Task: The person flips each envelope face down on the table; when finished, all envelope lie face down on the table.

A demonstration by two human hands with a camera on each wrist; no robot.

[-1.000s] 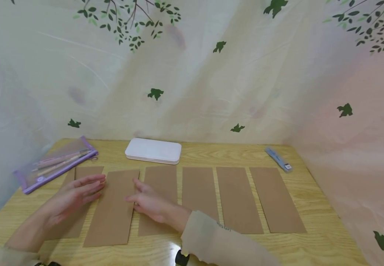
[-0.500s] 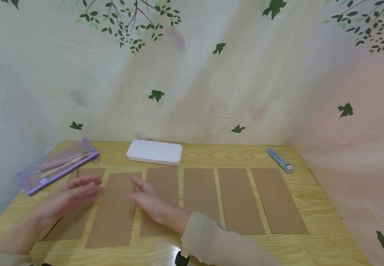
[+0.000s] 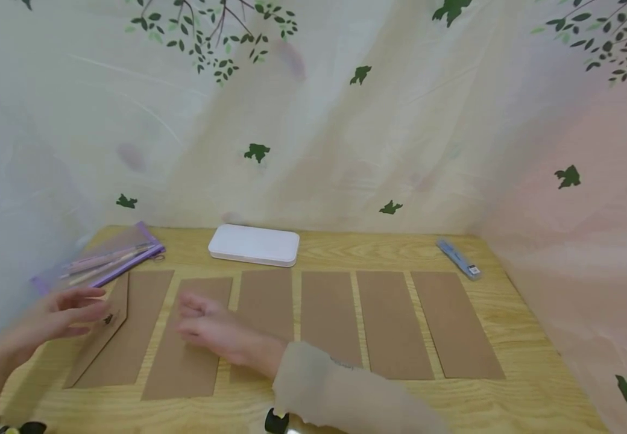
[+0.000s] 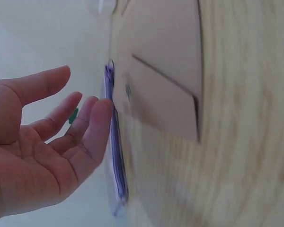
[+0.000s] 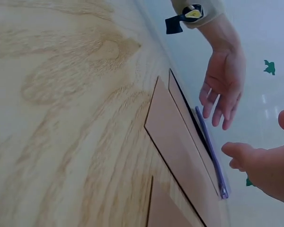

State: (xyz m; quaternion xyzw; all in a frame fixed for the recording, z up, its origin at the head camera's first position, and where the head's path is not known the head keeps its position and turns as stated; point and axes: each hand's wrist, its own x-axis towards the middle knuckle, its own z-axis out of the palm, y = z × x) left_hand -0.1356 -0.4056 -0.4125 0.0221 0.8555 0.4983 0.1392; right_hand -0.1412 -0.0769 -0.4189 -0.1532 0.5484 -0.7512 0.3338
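Several brown paper pieces lie in a row. The leftmost point(image 3: 142, 325) looks like an envelope, with a slanted flap point(image 3: 99, 340) on its left side and a small dark mark on that flap. My left hand point(image 3: 61, 316) hovers just left of the flap, fingers loosely bent, holding nothing. In the left wrist view its thumb stands apart from the fingers. Over the second brown piece point(image 3: 180, 374) is my right hand point(image 3: 213, 328), its fingers loosely bent. The right wrist view shows no object in the right hand point(image 5: 265, 163), which is partly cut off.
A purple-edged clear pouch point(image 3: 107, 262) with pens lies at the back left. A white flat case point(image 3: 254, 245) stands behind the row. At the back right is a slim blue box point(image 3: 458, 259). More brown pieces point(image 3: 395, 325) lie to the right.
My left hand has moved left, off the leftmost envelope, and its marked flap now shows. My right hand has shifted left over the second piece, its fingers drawn in. The papers stay put.
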